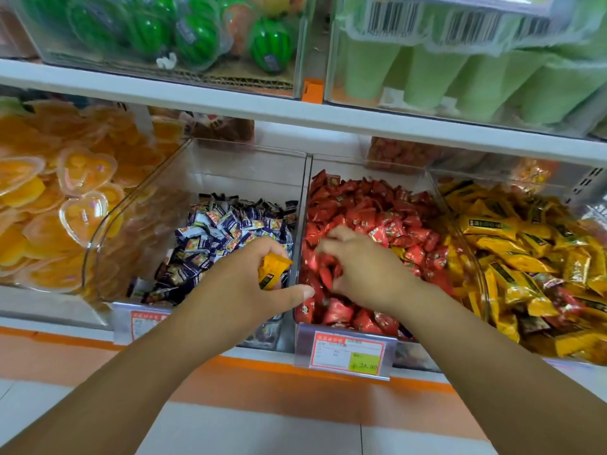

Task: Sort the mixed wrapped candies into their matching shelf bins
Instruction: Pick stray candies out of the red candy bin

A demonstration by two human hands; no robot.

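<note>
My left hand grips a yellow wrapped candy over the front of the clear bin of purple-and-white candies. My right hand reaches into the red candy bin, its curled fingers among the red wrappers at the bin's left front; whether it holds one is hidden. To the right stands the yellow candy bin, with a few red pieces mixed in near its front.
Orange heart-shaped jelly cups fill the far-left bin. On the shelf above sit watermelon-shaped sweets and green tubes. Price tags hang on the bin fronts. A white and orange floor lies below.
</note>
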